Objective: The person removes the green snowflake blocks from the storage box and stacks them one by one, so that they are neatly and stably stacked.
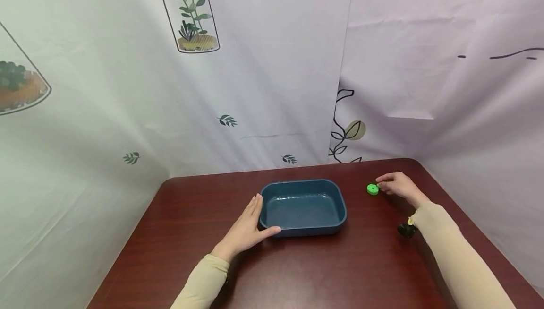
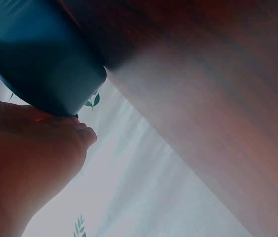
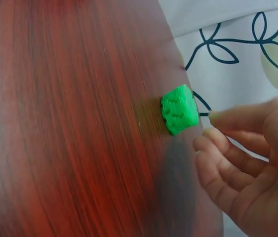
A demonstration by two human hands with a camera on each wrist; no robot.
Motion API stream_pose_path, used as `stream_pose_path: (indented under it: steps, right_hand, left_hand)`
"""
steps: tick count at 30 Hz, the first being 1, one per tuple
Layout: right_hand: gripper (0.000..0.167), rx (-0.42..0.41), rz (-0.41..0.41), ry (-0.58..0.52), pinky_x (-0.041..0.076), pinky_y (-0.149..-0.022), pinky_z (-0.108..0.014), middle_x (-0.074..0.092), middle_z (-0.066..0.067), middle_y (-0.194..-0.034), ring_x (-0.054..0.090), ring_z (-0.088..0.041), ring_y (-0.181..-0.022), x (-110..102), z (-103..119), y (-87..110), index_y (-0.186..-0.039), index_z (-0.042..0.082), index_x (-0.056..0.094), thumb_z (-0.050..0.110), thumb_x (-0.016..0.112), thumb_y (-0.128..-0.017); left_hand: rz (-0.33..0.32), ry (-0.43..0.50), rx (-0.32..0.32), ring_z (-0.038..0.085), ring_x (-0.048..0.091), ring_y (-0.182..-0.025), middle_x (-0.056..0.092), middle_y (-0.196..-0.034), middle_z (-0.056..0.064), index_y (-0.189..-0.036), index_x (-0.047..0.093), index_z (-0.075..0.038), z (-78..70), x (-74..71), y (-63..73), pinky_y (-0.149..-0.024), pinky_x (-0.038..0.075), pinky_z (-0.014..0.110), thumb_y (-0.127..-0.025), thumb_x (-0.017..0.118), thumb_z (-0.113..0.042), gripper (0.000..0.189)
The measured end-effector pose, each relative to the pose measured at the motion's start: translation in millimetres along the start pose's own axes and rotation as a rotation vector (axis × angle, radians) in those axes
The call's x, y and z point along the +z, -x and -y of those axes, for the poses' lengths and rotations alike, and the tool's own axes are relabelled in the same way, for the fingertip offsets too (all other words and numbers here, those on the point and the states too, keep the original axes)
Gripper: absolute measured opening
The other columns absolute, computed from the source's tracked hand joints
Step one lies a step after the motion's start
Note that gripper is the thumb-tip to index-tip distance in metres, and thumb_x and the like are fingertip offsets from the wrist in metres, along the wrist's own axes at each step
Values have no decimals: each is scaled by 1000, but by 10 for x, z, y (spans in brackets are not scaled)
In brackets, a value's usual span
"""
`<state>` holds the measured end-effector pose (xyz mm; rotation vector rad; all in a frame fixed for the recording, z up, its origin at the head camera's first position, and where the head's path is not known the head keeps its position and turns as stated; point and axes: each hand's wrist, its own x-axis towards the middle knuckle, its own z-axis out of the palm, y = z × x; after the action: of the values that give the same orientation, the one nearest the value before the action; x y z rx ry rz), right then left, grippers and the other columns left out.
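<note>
A dark blue rectangular basin (image 1: 303,207) with rounded corners sits on the table. My left hand (image 1: 246,231) lies against its near left corner, straight fingers along the left wall and thumb along the front rim. The left wrist view shows this hand (image 2: 40,153) at the basin's outer wall (image 2: 45,59). Right of the basin is a small bright green round piece (image 1: 372,189) with a notched edge. My right hand (image 1: 399,186) hovers just right of it, fingers loosely bent. In the right wrist view the fingertips stand close to the green piece (image 3: 179,109), with nothing between them.
The dark red-brown wooden table (image 1: 323,271) has rounded far corners. White cloth (image 1: 272,87) printed with plants hangs behind it and along both sides. A black wrist device (image 1: 406,230) shows below the right sleeve.
</note>
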<state>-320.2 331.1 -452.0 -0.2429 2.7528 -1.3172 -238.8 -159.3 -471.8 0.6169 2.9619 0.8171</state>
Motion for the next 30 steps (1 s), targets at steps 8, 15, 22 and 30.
stream_pose_path:
  steps: [8, 15, 22, 30]
  right_hand:
    - [57, -57, 80, 123, 53, -76, -36, 62, -31, -118, 62, -32, -101, 35, -25, 40, -132, -17, 53, 16, 74, -90]
    - [53, -64, 20, 217, 49, -79, -42, 66, -21, -108, 61, -31, -96, 102, -88, 15, -124, -13, 62, 22, 78, -87]
    - [49, -65, 9, 233, 49, -78, -42, 67, -19, -106, 62, -29, -95, 115, -114, 15, -122, -10, 64, 23, 77, -88]
    - [50, -68, 2, 235, 49, -77, -40, 67, -17, -105, 61, -26, -92, 102, -110, 7, -121, -10, 65, 24, 78, -88]
  left_hand:
    - [-5, -5, 1, 29, 9, -155, 11, -168, 11, -161, 14, -4, 7, -6, 2, -120, 21, 51, -80, 55, -84, 121]
    - [9, 24, -14, 27, 7, -155, 9, -168, 9, -161, 13, -6, -9, 4, 20, -120, 21, 51, -80, 57, -83, 120]
    - [13, 15, -22, 27, 7, -155, 9, -168, 8, -162, 13, -6, -17, 14, 27, -120, 22, 51, -80, 57, -82, 120]
    - [11, 4, -22, 25, 7, -155, 9, -168, 8, -162, 13, -6, -29, -6, 19, -120, 21, 50, -80, 55, -84, 120]
